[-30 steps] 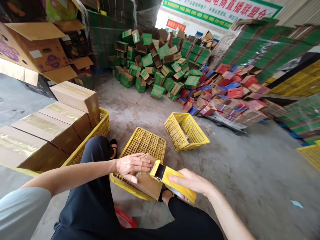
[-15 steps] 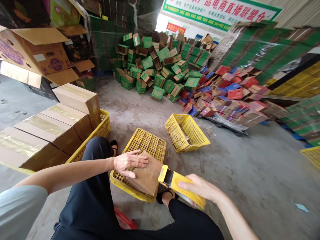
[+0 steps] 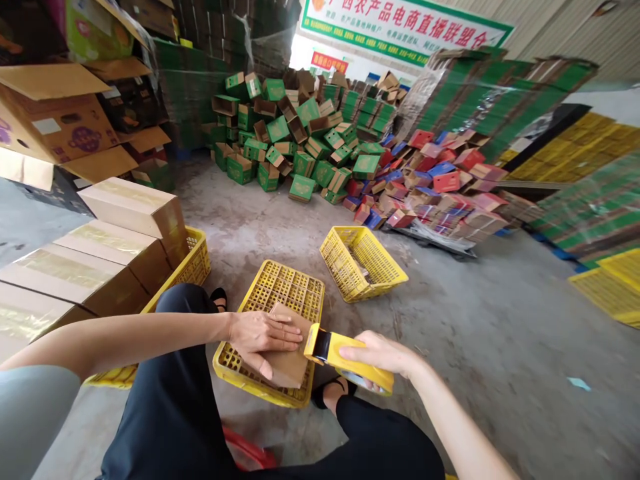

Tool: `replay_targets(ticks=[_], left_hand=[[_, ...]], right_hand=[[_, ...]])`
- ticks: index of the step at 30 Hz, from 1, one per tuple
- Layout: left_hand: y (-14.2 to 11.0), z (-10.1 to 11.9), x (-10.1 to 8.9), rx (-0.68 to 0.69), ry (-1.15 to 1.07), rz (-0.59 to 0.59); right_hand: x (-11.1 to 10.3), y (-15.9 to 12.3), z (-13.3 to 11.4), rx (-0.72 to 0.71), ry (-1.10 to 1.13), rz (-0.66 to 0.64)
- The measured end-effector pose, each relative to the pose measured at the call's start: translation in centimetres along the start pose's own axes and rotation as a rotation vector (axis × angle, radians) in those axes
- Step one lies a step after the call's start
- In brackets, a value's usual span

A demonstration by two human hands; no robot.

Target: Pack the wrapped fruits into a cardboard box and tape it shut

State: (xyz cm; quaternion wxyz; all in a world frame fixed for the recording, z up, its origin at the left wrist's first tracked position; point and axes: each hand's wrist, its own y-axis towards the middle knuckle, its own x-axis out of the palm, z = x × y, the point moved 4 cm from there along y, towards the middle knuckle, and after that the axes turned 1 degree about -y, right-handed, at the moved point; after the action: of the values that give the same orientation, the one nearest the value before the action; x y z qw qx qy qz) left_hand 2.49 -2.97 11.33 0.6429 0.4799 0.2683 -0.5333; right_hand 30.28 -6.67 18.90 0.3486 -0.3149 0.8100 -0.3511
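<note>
A brown cardboard box [image 3: 290, 367] lies on an upturned yellow plastic crate [image 3: 280, 283] between my knees. My left hand [image 3: 263, 339] rests on the box's top, palm down with the fingers stretched out. Wrapped round a yellow tape dispenser [image 3: 367, 363] is my right hand [image 3: 377, 353]. The dispenser's front end is at the box's right edge; whether it touches the cardboard I cannot tell. The underside of the dispenser is partly hidden by my fingers.
To my left, a yellow crate [image 3: 200, 257] holds several taped cardboard boxes [image 3: 107, 243]. Another yellow crate [image 3: 363, 263] stands on the floor ahead. Farther off lie heaps of green boxes [image 3: 300, 163] and red and blue boxes [image 3: 445, 180]. Something red [image 3: 247, 450] is beneath me.
My left hand has shifted across the box and lies flatter on it. The tape dispenser remains at the box's right edge, held more level. The camera view has turned slightly right.
</note>
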Motion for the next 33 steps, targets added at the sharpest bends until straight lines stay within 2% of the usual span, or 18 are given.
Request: replay_targets(ticks=[4, 10, 16, 20, 26, 30, 33], left_hand=[[1.4, 0.0, 0.3, 0.012, -0.062, -0.015], [0.7, -0.6, 0.7, -0.007, -0.098, -0.061], [0.4, -0.8, 0.4, -0.040, -0.116, -0.112], [0.4, -0.7, 0.3, -0.043, -0.131, -0.126], [0.4, -0.3, 0.1, -0.017, -0.110, -0.123], [0.6, 0.0, -0.1, -0.014, -0.066, -0.156], [1.3, 0.5, -0.2, -0.018, -0.009, -0.183]], right_hand=[[0.2, 0.2, 0.4, 0.015, -0.025, -0.018], [0.4, 0.7, 1.7, -0.011, 0.044, -0.031], [-0.5, -0.4, 5.4, 0.028, 0.055, -0.007], [-0.2, -1.1, 7.2, 0.036, 0.115, 0.008], [0.6, 0.1, 7.4, -0.007, 0.100, 0.015], [0.5, 0.9, 7.9, -0.044, 0.073, 0.063], [1.0, 1.6, 8.0, -0.058, 0.088, 0.053]])
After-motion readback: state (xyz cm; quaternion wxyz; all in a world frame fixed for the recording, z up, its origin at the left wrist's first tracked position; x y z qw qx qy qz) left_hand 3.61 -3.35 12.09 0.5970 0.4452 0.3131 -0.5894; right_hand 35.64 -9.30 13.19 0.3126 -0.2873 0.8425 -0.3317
